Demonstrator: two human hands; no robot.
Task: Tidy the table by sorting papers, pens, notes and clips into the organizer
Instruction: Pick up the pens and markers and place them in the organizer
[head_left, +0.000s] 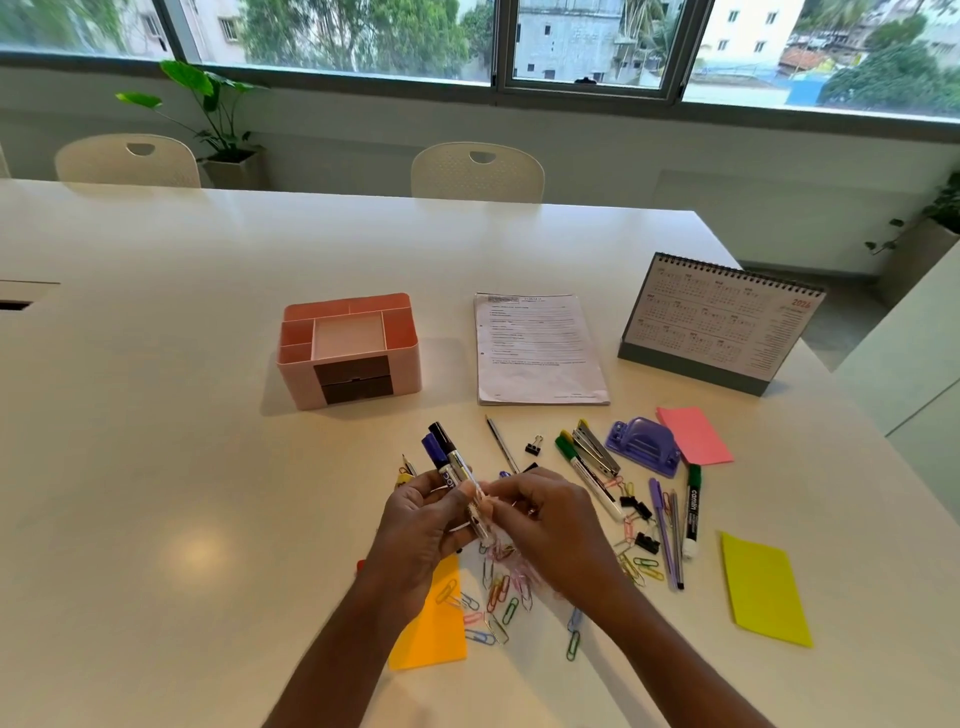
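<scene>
My left hand (418, 525) grips a bunch of markers and pens (445, 451), tips pointing away from me. My right hand (540, 512) meets it, fingers pinched on a clear pen (478, 512) in that bunch. Below the hands lie several coloured paper clips (498, 597), some on an orange sticky note (436, 623). The pink organizer (400, 358) stands beyond, left of a stack of papers (537, 348). More pens and markers (675, 530), binder clips (647, 540) and a yellow note (763, 592) lie to the right, with a pink note (696, 434) behind them.
A desk calendar (722, 322) stands at the back right. A purple hole punch (644, 444) and a stapler (595, 447) lie near the pink note. Two white chairs (478, 171) sit behind the table (156, 467); the table's right edge is close to the yellow note.
</scene>
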